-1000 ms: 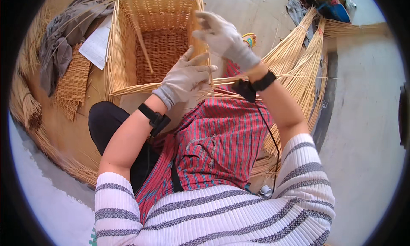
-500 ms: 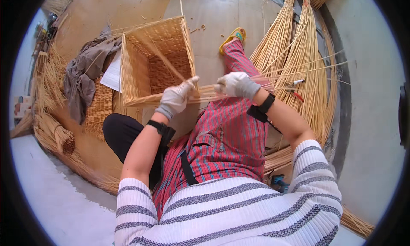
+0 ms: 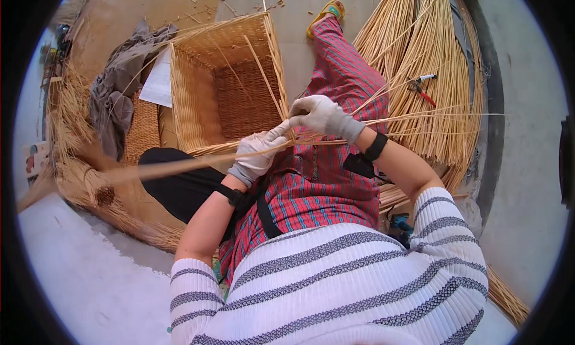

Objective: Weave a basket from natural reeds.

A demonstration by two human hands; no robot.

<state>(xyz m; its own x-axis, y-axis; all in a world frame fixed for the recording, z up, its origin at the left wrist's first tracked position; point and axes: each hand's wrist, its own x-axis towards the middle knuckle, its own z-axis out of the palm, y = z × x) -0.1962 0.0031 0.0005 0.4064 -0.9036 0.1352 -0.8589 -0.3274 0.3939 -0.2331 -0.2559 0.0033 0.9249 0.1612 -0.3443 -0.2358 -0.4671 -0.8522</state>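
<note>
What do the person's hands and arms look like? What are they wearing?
The left hand and right hand wear off-white gloves with grey cuffs. Each wrist has a black band, with a dark boxy piece by the right one. The forearms are bare up to white ribbed sleeves with dark grey stripes.

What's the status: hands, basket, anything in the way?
Left gloved hand, right gloved hand: together at rectangular wicker basket, near right corner. Wicker strands slant across its opening.

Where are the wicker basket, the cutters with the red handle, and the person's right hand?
Wicker basket (image 3: 193, 99): head view, inner left wall.
Cutters (image 3: 427, 99): head view, red handle.
Right hand (image 3: 323, 113): head view, middle of gloved hand.
</note>
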